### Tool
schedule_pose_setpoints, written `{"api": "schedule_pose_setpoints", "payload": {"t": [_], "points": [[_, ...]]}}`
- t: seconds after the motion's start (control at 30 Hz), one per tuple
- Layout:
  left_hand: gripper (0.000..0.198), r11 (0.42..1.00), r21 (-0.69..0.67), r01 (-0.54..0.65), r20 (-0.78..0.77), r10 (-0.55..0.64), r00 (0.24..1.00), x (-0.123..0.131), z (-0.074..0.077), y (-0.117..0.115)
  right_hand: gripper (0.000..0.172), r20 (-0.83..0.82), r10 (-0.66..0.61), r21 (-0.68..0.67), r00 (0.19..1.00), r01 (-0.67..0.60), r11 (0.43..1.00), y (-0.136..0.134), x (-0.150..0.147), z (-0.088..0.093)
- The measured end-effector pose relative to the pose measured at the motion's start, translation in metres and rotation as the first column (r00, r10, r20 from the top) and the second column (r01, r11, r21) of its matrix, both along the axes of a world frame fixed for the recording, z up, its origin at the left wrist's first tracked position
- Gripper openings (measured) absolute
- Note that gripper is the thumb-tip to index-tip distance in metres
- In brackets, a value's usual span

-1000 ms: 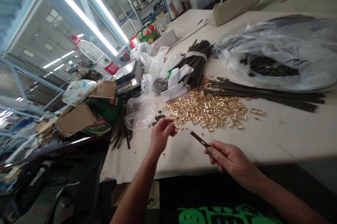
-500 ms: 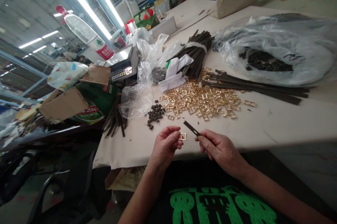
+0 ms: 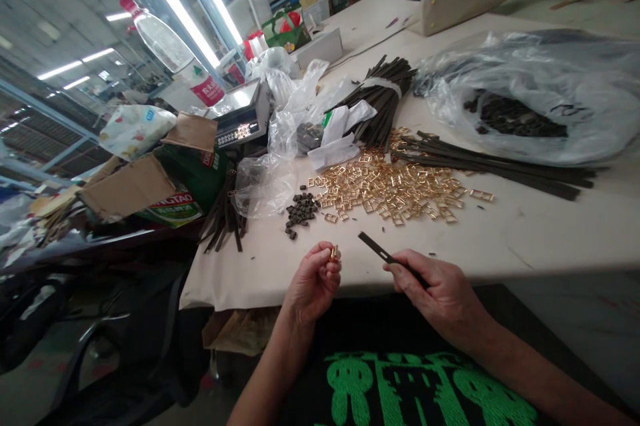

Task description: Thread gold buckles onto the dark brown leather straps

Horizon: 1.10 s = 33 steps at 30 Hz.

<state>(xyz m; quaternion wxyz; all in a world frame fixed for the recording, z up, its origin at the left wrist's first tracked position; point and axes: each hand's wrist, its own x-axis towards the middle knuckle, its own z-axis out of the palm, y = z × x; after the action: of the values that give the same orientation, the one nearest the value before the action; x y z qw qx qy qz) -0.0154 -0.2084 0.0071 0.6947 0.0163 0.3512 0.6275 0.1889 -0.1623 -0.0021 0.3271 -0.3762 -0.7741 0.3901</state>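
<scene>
- A dark slotted strap (image 3: pixel 371 245) is pinched by the right hand (image 3: pixel 440 286) over the near part of the table (image 3: pixel 240 279); apparently light and flexible, best gripped behind the slot (image 3: pixel 384 255).
- A gold buckle (image 3: pixel 335 253), probably light, stiff and slippery, is pinched to its left by the left hand (image 3: pixel 314 283); the hands are apart.
- Farther off, loose buckles (image 3: pixel 385 189) are heaped.

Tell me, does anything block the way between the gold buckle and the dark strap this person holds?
Nothing visible does. The left hand holds the gold buckle and the right hand the dark strap, apart, with the pale tabletop showing behind the gap.
</scene>
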Motion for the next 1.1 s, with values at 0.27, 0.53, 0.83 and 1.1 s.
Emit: {"api": "schedule_pose_setpoints", "payload": {"t": [0.27, 0.53, 0.83, 1.1], "points": [[0.032, 0.999, -0.023, -0.045, -0.048, 0.044, 0.998, 0.002, -0.003, -0.004, 0.024, -0.012, 0.046, -0.088, 0.999, -0.047, 0.995, -0.003, -0.004, 0.0], [0.024, 0.994, 0.101, 0.044, -0.513, 0.014, 0.858, 0.019, -0.007, -0.008, 0.03, -0.244, 0.066, -0.444, 0.967, -0.172, 0.879, 0.003, -0.024, 0.004], [0.021, 0.976, 0.1, 0.191, -0.724, -0.061, 0.687, 0.009, 0.007, -0.004, 0.036, -0.23, 0.086, -0.487, 0.969, -0.191, 0.852, 0.007, -0.02, -0.004], [0.019, 0.95, 0.136, 0.281, -0.754, -0.085, 0.651, 0.003, 0.021, 0.0, 0.043, -0.328, 0.051, -0.599, 0.943, -0.249, 0.761, 0.001, -0.018, -0.01]]}}
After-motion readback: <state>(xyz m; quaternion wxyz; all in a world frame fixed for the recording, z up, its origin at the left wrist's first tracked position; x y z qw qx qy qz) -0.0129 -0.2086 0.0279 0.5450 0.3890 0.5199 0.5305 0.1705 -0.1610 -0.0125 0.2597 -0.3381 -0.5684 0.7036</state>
